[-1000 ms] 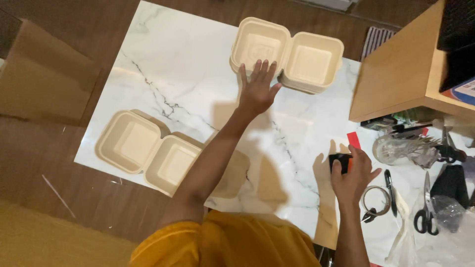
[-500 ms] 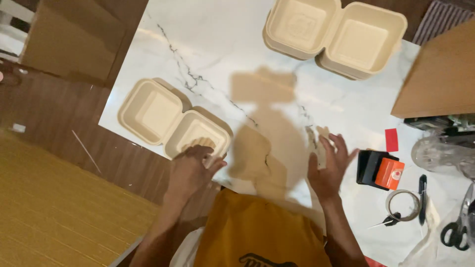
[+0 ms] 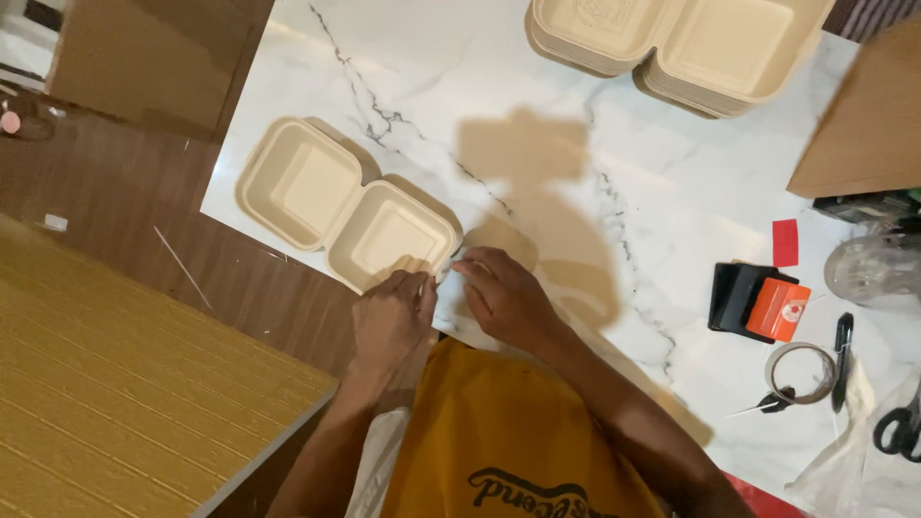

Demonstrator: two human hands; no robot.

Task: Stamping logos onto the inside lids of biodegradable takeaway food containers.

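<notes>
1. White marble worktop [image 3: 672,182] lies under me, with dark wood floor off its edge at nine o'clock and a yellow ribbed surface at seven o'clock.
2. My left hand [image 3: 391,321] and right hand [image 3: 504,297] meet at the worktop's near edge, fingertips pinched on something small and pale, perhaps a strip or a sticker; I cannot make it out.
3. They work at the five o'clock corner of the open beige food box [image 3: 345,206], which sits close to the worktop's edge.
4. As I judge it, a push from my left hand could slide that light box over the edge onto the floor.
5. A slip of the pinch could drop the small piece into my lap, out of sight.
6. My left hand covers the box's near rim.
7. At twelve o'clock a stack of open boxes [image 3: 672,48] is cut off by the frame; scissors [image 3: 902,432] at four o'clock are half out of view.
</notes>
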